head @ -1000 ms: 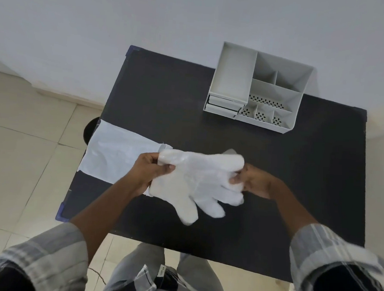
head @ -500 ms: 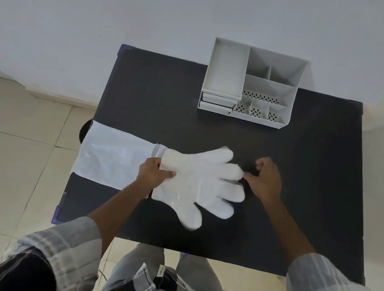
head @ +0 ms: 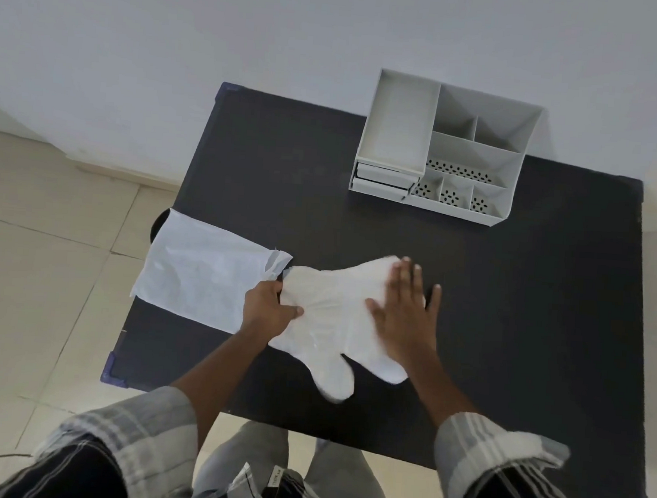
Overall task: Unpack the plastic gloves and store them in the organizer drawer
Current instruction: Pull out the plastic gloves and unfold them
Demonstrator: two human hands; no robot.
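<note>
A black tabletop (head: 508, 319) is seen from above, set against a pale wall and above a tiled floor (head: 25, 286). At its far edge a grey organizer (head: 448, 156) is stood, with one long tray on its left, open compartments on its right, and two shut drawers (head: 382, 178) stacked under the tray. On the left side of the tabletop a flat white packet (head: 200, 278) is laid, its outer end hanging past the edge, its torn mouth turned toward the middle. Just beside that mouth the plastic gloves (head: 330, 319) are spread flat on the tabletop as one white stack, cuff toward the packet, thumb pointed to the near edge; whether cuff and packet touch cannot be told. The cuff end is pinched and pinned down by the left hand (head: 266, 308), fingers curled, thumb on top of the plastic. The finger end is pressed by the right hand (head: 403, 320), held flat and spread wide, palm down, slightly blurred. Plaid sleeves (head: 499, 455) are seen rolled at both forearms, over grey trousers (head: 265, 458) at the bottom.
</note>
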